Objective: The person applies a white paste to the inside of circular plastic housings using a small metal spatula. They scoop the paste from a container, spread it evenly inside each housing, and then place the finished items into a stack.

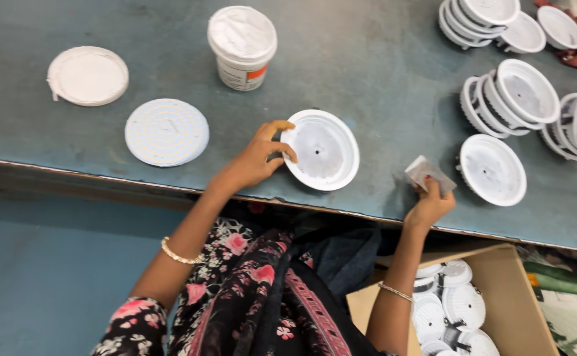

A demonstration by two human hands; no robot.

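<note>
- Far left on the blue-grey table (381, 59): a detached white lid (88, 76); nearer, a flat round LED board (167, 132).
- Far centre: an open white tub (242, 46) of paste.
- Left hand (256, 158) grips the left rim of a white round lamp housing (321, 149) lying near the table edge.
- Right hand (428, 206) pinches a small flat scraper card (429, 174), just left of another housing (493, 169).
- Far right: stacked housings (519, 95).
- Near right, below the table: a cardboard box (499, 283) of housings.

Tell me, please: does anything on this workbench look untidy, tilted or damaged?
Mostly orderly. The stacks of white housings at the far right have toppled and lean on their sides. The white lid at far left has a ragged edge. The left hand grips a white lamp housing lying flat; the right hand holds a small card.
</note>
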